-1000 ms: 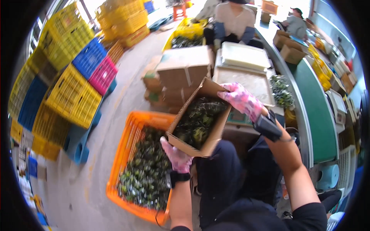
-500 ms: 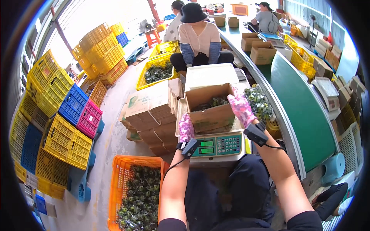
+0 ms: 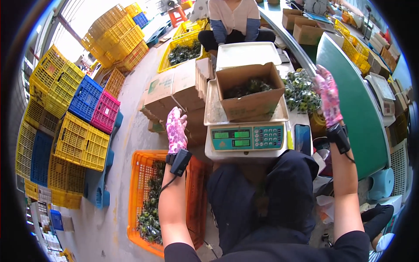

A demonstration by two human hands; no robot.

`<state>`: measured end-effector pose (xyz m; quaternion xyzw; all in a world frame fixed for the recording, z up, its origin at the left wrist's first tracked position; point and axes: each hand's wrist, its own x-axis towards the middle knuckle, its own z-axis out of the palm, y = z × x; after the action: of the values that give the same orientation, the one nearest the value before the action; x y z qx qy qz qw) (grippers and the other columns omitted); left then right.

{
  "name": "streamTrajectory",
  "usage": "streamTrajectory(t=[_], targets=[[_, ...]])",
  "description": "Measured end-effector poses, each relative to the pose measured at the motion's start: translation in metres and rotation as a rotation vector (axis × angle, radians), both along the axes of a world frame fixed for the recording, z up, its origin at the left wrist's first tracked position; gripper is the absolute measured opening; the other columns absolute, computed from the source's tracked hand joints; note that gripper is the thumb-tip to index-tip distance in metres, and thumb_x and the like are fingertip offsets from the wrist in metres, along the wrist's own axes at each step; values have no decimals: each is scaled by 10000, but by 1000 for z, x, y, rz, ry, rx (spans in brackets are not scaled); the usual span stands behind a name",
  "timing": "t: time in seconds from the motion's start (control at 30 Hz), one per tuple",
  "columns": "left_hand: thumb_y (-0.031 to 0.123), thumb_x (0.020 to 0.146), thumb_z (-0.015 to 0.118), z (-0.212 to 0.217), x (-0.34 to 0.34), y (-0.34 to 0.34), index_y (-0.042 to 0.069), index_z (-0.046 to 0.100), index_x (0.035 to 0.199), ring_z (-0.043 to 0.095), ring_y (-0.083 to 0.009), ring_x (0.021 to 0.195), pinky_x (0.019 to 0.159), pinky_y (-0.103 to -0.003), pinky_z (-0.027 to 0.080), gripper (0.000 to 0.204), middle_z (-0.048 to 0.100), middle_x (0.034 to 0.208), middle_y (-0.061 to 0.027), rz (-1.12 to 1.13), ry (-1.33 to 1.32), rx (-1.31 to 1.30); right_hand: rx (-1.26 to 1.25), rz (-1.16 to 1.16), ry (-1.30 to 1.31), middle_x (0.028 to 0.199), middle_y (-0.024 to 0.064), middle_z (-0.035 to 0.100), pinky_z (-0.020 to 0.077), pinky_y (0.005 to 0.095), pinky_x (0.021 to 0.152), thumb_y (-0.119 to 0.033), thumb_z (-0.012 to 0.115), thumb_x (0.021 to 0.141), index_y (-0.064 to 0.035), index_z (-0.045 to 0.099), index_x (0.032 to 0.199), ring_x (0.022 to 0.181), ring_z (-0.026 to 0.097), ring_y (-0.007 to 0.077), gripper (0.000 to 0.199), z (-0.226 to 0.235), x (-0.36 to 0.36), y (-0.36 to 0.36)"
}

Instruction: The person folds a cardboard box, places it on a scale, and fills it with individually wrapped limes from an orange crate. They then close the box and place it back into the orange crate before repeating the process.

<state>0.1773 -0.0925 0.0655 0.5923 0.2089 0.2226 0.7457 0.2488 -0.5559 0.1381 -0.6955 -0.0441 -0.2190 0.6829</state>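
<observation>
An open cardboard box (image 3: 250,96) holding dark green produce stands on the metal pan of a white electronic scale (image 3: 245,138) right in front of me. My left hand (image 3: 176,129), in a pink patterned glove, is raised left of the scale with fingers apart and nothing in it. Off to the right of the box, my right hand (image 3: 327,95), gloved the same way, is lifted empty near a pile of green produce (image 3: 300,91). Both hands are clear of the box. Each wrist carries a black strap device.
An orange crate (image 3: 150,205) of green produce sits on the floor at my lower left. Flat cardboard boxes (image 3: 172,91) are stacked left of the scale. Yellow, blue and pink crates (image 3: 78,113) fill the left side. A green conveyor belt (image 3: 349,91) runs on the right. A person (image 3: 233,22) sits beyond the scale.
The box went from being carried above the orange crate to resting on the scale. Both hands have since let go of it and moved apart, away from its sides.
</observation>
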Motion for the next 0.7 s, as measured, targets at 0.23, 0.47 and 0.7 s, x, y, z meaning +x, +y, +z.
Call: streamTrajectory(t=[0.23,0.47,0.7], targets=[[304,975,559,11,-3,-9,79,544,1302,629,-234,1017,908,-371,482,397,612,1231,-87,-136,-72,27,-138,122,138,1272,45,580,480,267,870,-200,542,960,-67,545,1337,1054,577,123,399,13,10,6],[272,971,589,16,26,-59,67,539,1304,631,-199,986,867,-300,504,395,616,1171,-76,-300,-153,4,-908,75,-329,892,127,699,517,345,793,-209,606,888,-64,701,1052,863,666,258,239,53,17,79],[183,977,574,29,19,-105,-36,453,1378,523,-184,1196,1004,-287,425,472,526,1349,-141,-272,-116,-4,-1832,211,-252,722,136,675,527,431,706,-279,651,758,-102,737,841,709,663,320,213,27,76,139]])
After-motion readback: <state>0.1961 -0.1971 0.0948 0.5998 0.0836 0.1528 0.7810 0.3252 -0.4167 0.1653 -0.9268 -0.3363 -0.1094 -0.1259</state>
